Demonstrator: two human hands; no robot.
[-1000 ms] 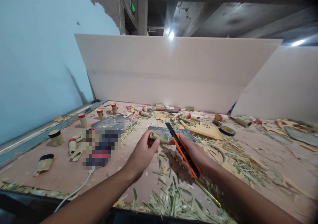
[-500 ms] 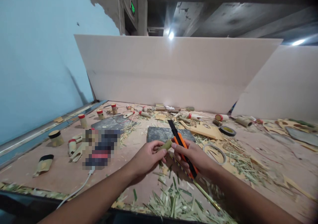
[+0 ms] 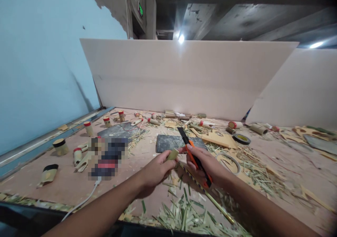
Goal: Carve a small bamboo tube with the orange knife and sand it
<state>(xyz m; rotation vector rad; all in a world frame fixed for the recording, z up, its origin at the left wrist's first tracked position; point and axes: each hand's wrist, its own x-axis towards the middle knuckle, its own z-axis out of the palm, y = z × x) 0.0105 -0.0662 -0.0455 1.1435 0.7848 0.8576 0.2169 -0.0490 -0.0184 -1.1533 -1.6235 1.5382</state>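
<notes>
My left hand (image 3: 158,168) is closed around a short green bamboo piece (image 3: 173,154), whose pale cut end shows above the fingers. Close on its right, my right hand (image 3: 204,161) grips an orange and black utility knife (image 3: 196,160), blade pointing up and to the left. A fingertip of that hand is near the bamboo's end; whether it touches cannot be made out. Behind both hands lies a dark flat stone (image 3: 168,142). A thin striped and gold rod (image 3: 218,206) slants down to the right below them.
Green shavings (image 3: 181,212) are heaped at the near edge. Rolls of tape (image 3: 241,139) lie on the right. Bamboo pieces with red or black rims, such as one cup (image 3: 60,147), and a white cable (image 3: 83,200) are on the left. A pale panel (image 3: 179,75) stands behind.
The right hand has shifted slightly right and away from the bamboo, with the knife still in its grip. The bamboo piece has tilted more upright and moved slightly left in the left hand.
</notes>
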